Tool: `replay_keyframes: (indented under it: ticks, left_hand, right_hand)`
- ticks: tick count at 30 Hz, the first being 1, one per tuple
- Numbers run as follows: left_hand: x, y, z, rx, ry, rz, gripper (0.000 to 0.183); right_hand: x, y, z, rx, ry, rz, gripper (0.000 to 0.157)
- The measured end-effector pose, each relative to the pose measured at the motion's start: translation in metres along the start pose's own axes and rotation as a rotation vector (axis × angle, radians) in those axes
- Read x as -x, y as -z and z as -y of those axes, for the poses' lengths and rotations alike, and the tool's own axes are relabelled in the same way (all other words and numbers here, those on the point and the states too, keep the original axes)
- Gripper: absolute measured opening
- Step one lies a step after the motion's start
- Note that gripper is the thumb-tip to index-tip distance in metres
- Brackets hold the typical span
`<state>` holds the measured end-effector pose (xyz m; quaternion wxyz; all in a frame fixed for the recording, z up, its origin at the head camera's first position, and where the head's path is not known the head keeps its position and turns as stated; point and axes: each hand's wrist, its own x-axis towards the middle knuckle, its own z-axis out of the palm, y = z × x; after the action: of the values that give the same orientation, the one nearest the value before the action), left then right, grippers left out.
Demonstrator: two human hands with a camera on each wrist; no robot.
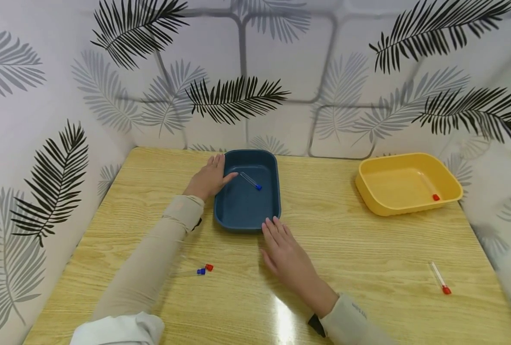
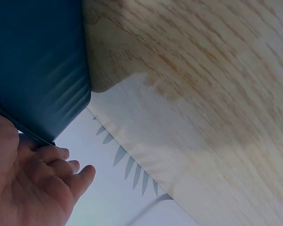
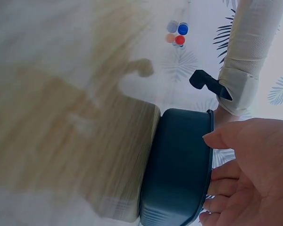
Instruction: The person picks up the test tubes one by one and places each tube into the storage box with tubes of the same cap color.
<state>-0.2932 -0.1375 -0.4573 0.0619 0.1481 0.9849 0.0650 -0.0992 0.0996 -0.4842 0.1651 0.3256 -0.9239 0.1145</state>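
A dark blue plastic tray (image 1: 247, 206) stands on the table, holding a clear tube with a blue cap (image 1: 258, 187). My left hand (image 1: 209, 179) rests at the tray's far left rim, its thumb reaching over the edge. From below, the left wrist view has that hand's fingers (image 2: 78, 181) at the rim, beside the ribbed tray wall (image 2: 33, 70). At the near right corner, my right hand (image 1: 287, 258) touches the tray with fairly straight fingers. In the right wrist view, the thumb of my right hand (image 3: 254, 165) meets the rim of the tray (image 3: 179, 160).
Toward the right stands a yellow tray (image 1: 374, 199) with a red-capped tube (image 1: 435, 197) inside. Another red-capped tube (image 1: 440, 278) lies on the table nearer me. By my left forearm are a blue cap (image 1: 201, 271) and a red cap (image 1: 209, 267). A leaf-patterned backdrop (image 1: 281, 129) borders the table.
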Motion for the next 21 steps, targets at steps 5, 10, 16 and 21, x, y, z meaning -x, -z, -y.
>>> replay_keyframes:
  ticks: [5, 10, 16, 21]
  left_hand:
    - [0.0018, -0.0007, -0.0021, 0.01, -0.013, -0.013, 0.081]
    - [0.0022, -0.0026, -0.0029, 0.015, -0.023, -0.021, 0.079]
    - [0.0036, -0.0023, -0.0059, 0.021, -0.018, -0.015, 0.077]
    - [0.0035, -0.0027, -0.0072, 0.011, -0.027, -0.011, 0.076]
  right_hand:
    - [0.0016, 0.0012, 0.0026, -0.017, -0.01, -0.003, 0.057]
    - [0.002, 0.0022, 0.0057, -0.024, -0.013, -0.008, 0.057]
    - [0.0033, 0.0027, 0.0083, -0.004, -0.008, -0.009, 0.057]
    - [0.0049, 0.0034, 0.0077, 0.0, -0.003, 0.0, 0.056]
